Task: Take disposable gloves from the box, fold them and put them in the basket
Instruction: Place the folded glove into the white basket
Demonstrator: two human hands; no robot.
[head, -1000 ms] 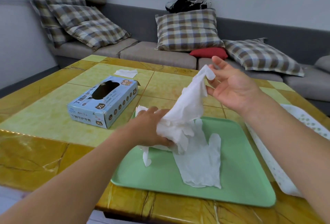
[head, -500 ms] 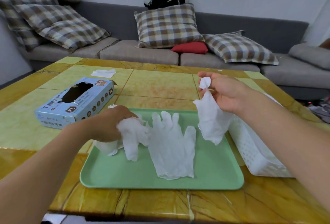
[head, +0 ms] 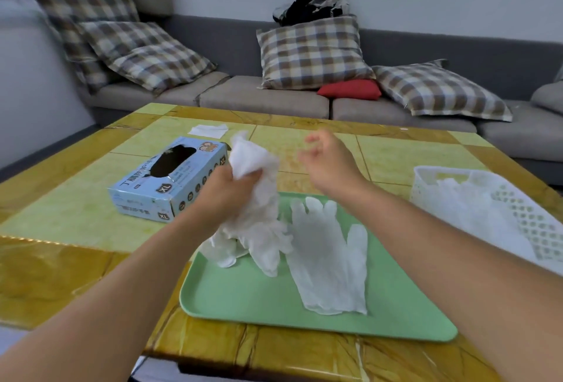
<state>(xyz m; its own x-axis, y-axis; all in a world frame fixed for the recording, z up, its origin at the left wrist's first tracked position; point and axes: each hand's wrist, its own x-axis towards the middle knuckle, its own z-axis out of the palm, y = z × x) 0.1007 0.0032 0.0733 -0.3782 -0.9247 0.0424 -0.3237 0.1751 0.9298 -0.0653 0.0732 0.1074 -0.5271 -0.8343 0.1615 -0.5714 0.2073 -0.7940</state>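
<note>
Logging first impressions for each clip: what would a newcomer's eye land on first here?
Most likely the left hand, which grips a bunch of white gloves above the left end of the green tray, with the empty right hand open beside it. Next comes the single glove lying flat on the tray. The blue glove box stands to the left and the white basket, with gloves in it, to the right.

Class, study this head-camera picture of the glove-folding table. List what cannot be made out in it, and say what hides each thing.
- Number of crumpled white gloves: bunched together in the left hand.
- Right hand fingers: motion blur.
- White perforated plastic basket: its right side is cut off by the frame edge; its white contents cannot be counted.
- Blue cardboard glove box: the dark opening hides what is left inside; small print unreadable.
</note>
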